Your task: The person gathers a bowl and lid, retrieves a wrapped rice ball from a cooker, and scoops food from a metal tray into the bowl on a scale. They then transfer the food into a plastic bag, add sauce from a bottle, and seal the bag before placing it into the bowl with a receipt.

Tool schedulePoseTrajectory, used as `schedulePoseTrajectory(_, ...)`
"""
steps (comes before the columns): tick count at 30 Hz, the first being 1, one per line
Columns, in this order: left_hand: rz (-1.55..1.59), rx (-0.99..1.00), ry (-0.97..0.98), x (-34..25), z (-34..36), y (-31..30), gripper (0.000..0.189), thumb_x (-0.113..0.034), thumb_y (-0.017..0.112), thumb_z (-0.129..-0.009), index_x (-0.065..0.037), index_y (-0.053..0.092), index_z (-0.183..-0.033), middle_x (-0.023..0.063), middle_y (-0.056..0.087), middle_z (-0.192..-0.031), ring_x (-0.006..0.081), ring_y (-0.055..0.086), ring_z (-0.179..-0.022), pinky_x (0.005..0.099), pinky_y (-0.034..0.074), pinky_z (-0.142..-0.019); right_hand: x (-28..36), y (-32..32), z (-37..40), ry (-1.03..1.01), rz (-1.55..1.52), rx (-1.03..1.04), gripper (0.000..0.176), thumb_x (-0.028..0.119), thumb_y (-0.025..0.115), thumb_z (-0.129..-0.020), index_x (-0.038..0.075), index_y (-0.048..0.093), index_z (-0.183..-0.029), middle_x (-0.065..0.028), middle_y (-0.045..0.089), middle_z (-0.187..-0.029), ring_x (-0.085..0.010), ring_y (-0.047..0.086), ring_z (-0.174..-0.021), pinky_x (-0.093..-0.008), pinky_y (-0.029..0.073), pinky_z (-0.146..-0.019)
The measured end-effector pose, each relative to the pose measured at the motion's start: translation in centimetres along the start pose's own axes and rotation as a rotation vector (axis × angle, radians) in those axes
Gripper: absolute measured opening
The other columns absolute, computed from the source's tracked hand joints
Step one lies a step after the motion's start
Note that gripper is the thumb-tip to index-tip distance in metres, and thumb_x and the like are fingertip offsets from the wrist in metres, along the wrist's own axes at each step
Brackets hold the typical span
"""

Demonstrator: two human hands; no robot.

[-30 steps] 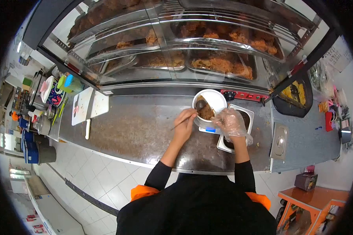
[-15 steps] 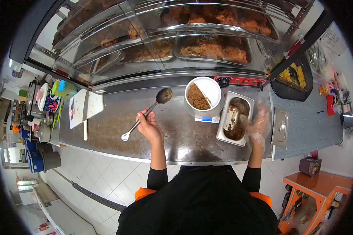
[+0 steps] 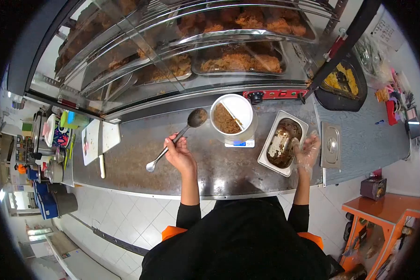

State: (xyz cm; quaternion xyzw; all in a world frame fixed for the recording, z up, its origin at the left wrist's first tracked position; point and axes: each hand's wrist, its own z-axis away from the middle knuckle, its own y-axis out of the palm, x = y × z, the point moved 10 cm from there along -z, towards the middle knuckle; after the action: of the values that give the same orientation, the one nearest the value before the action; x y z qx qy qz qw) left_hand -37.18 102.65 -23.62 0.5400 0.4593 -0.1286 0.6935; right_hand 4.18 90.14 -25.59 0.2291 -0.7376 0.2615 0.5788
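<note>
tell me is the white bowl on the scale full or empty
Partly full: brown shredded food covers about half of the white bowl, and the rest of its inside shows bare white.

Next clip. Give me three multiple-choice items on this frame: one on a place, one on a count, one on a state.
1. Where does the white bowl stand?
A. on the small scale
B. on the cutting board
C. inside the metal tray

2. How many of the person's hands wear a clear glove?
A. none
B. one
C. both

3. How is the spoon placed?
A. lying loose on the counter
B. dipped in the white bowl
C. gripped in the left hand, its scoop outside the bowl

Answers:
1 A: the scale's edge, with a blue display, shows under the bowl.
2 B: only the right hand is gloved, and the left is bare.
3 C: the fingers close round the handle, and the scoop sits left of the bowl.
</note>
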Motion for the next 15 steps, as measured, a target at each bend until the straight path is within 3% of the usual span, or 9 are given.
schedulePoseTrajectory(1, 0.009, 0.066, -0.023, 0.3, 0.5, 1.1, 0.021, -0.022, 0.043, -0.082, -0.002, 0.047, -0.078, 0.0101, 0.052, -0.08, 0.0114, 0.053, -0.061, 0.0187, 0.045, -0.054, -0.3, -0.5, 0.2, 0.0, 0.154, -0.059, 0.046, 0.016, 0.063, -0.067, 0.004, 0.036, -0.102, -0.0051, 0.038, -0.083, -0.0145, 0.039, -0.077, -0.0261, 0.033, -0.072)
schedulePoseTrajectory(3, -0.046, 0.189, -0.118, 1.5, 3.0, 3.9, 0.022, -0.022, 0.043, -0.082, -0.001, 0.048, -0.077, 0.0107, 0.053, -0.08, 0.0118, 0.053, -0.061, 0.0202, 0.044, -0.053, -2.7, -0.8, 0.7, 0.091, 0.238, -0.09, 0.039, 0.02, 0.061, -0.069, 0.004, 0.039, -0.098, -0.0049, 0.041, -0.079, -0.0129, 0.04, -0.074, -0.0254, 0.034, -0.069)
schedulePoseTrajectory(5, -0.267, 0.486, -0.231, 3.3, 7.6, 8.4, 0.024, -0.022, 0.043, -0.082, 0.0, 0.05, -0.077, 0.0106, 0.053, -0.081, 0.0124, 0.053, -0.061, 0.0225, 0.044, -0.055, -2.4, -0.5, 1.5, 0.132, 0.256, -0.112, 0.029, 0.03, 0.05, -0.077, 0.002, 0.047, -0.087, -0.0064, 0.048, -0.074, -0.0123, 0.043, -0.069, -0.0256, 0.037, -0.064)
schedulePoseTrajectory(7, -0.425, 0.877, -0.315, 6.9, 12.8, 11.8, 0.015, -0.014, 0.044, -0.081, 0.0, 0.051, -0.08, 0.0097, 0.054, -0.081, 0.0129, 0.053, -0.064, 0.0255, 0.044, -0.059, -1.3, 0.1, 1.9, 0.117, 0.189, -0.069, 0.027, 0.027, 0.05, -0.078, 0.002, 0.047, -0.087, -0.0063, 0.048, -0.075, -0.0119, 0.043, -0.07, -0.0253, 0.037, -0.064)
schedulePoseTrajectory(8, -0.605, 1.076, -0.224, 7.7, 15.3, 13.5, 0.01, -0.007, 0.045, -0.079, 0.001, 0.052, -0.079, 0.0106, 0.053, -0.081, 0.0171, 0.054, -0.066, 0.0263, 0.044, -0.06, -0.5, 0.7, 2.1, 0.1, 0.115, -0.016, 0.024, 0.024, 0.049, -0.079, 0.002, 0.047, -0.088, -0.0062, 0.049, -0.077, -0.0115, 0.043, -0.071, -0.025, 0.037, -0.065)
schedulePoseTrajectory(9, -0.783, 1.241, 0.181, 7.5, 17.4, 14.6, 0.008, -0.005, 0.047, -0.076, 0.001, 0.051, -0.078, 0.0119, 0.052, -0.081, 0.0228, 0.053, -0.068, 0.0277, 0.043, -0.061, 1.0, 1.1, 2.4, 0.047, 0.165, 0.006, 0.027, 0.022, 0.046, -0.081, -0.002, 0.047, -0.094, -0.0105, 0.051, -0.077, -0.0145, 0.047, -0.072, -0.0265, 0.038, -0.066)
schedulePoseTrajectory(12, -0.83, 1.339, 0.077, 10.4, 19.8, 14.6, 0.011, -0.007, 0.048, -0.076, 0.002, 0.051, -0.079, 0.0123, 0.051, -0.081, 0.0243, 0.053, -0.069, 0.0289, 0.043, -0.062, 1.1, 1.5, 3.6, 0.046, 0.043, -0.012, 0.028, 0.022, 0.046, -0.08, -0.003, 0.047, -0.093, -0.0089, 0.051, -0.077, -0.0137, 0.047, -0.07, -0.0262, 0.038, -0.063)
schedulePoseTrajectory(13, -0.829, 1.343, 0.078, 10.7, 20.0, 14.1, 0.011, -0.007, 0.048, -0.076, 0.002, 0.051, -0.079, 0.0123, 0.051, -0.081, 0.0243, 0.053, -0.069, 0.0289, 0.043, -0.062, 1.8, 1.4, 3.8, -0.061, 0.068, -0.058, 0.028, 0.021, 0.045, -0.081, -0.004, 0.047, -0.092, -0.0094, 0.051, -0.075, -0.0137, 0.047, -0.067, -0.0262, 0.038, -0.061)
schedulePoseTrajectory(15, -0.615, 1.032, -0.435, 12.7, 18.3, 11.3, 0.011, -0.007, 0.047, -0.077, 0.002, 0.052, -0.08, 0.0123, 0.051, -0.08, 0.0222, 0.053, -0.07, 0.0284, 0.043, -0.062, 1.8, 1.2, 4.1, -0.066, 0.106, -0.057, 0.027, 0.021, 0.045, -0.081, -0.004, 0.046, -0.092, -0.0102, 0.051, -0.075, -0.0143, 0.047, -0.067, -0.0269, 0.038, -0.06)
